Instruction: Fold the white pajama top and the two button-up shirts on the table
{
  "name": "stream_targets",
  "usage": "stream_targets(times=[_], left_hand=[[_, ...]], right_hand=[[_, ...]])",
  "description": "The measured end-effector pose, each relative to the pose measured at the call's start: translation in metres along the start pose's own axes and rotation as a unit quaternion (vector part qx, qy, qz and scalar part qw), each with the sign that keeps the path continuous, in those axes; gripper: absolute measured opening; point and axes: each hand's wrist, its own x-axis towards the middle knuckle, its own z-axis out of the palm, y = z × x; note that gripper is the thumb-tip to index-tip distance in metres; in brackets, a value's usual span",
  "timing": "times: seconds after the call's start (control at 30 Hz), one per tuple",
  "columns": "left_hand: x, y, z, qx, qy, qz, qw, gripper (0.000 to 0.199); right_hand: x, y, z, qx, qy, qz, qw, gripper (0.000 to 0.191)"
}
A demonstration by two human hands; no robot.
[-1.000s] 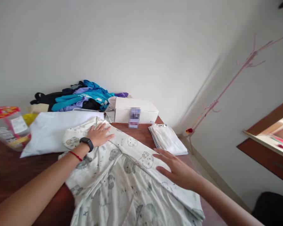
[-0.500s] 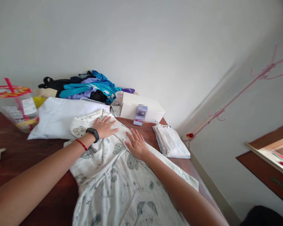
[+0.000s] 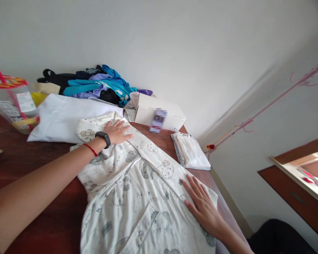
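A white garment with grey cartoon print (image 3: pixel 129 187) lies spread over the dark wooden table (image 3: pixel 42 204), with some creases running along it. My left hand (image 3: pixel 117 132) rests flat on its upper part, fingers spread, a black band and a red string at the wrist. Farther down on the right, my right hand (image 3: pixel 201 203) lies flat on the fabric near its right edge, fingers extended. Neither hand grips the cloth. The garment's upper left part touches a white cloth bundle (image 3: pixel 60 118).
Behind are a heap of clothes (image 3: pixel 100 86) and a white box (image 3: pixel 161 111) with a small blurred item against it. Folded white clothes (image 3: pixel 191 151) lie at the right. A plastic cup (image 3: pixel 14 106) stands left. A pink rack (image 3: pixel 270 100) leans across the right.
My right hand has slid down and right along the garment, away from my left hand, which stays on the upper part. The view has shifted slightly.
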Motion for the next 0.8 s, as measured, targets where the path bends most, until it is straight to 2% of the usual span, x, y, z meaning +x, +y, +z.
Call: stream_targets(times=[0.1,0.17,0.33,0.43,0.53,0.67,0.73,0.8], left_hand=[[-0.001,-0.001,0.0,0.003,0.004,0.006,1.0,0.074],[-0.003,0.001,-0.001,0.006,0.012,0.011,1.0,0.072],[-0.012,0.01,-0.01,0.009,0.036,0.029,0.999,0.06],[-0.021,0.019,-0.018,0.008,0.047,0.044,0.998,0.053],[-0.04,0.033,-0.03,0.006,0.039,0.077,0.996,0.05],[-0.088,0.06,-0.053,-0.006,-0.015,0.166,0.986,0.056],[-0.122,0.075,-0.064,-0.043,-0.055,0.21,0.975,0.056],[-0.16,0.089,-0.074,-0.091,-0.09,0.234,0.964,0.053]], right_hand=[[-0.03,0.017,-0.001,-0.001,-0.007,0.018,1.0,0.065],[-0.047,0.026,0.003,0.002,0.011,0.033,0.999,0.064],[-0.092,0.03,0.025,0.021,0.135,0.075,0.988,0.053],[-0.117,0.01,0.034,0.043,0.195,0.068,0.977,0.044],[-0.134,-0.022,0.034,0.072,0.247,0.048,0.965,0.035],[-0.142,-0.063,0.035,0.133,0.328,0.051,0.934,0.016],[-0.143,-0.081,0.04,0.207,0.311,0.07,0.925,0.017],[-0.144,-0.097,0.046,0.302,0.256,0.097,0.913,0.025]])
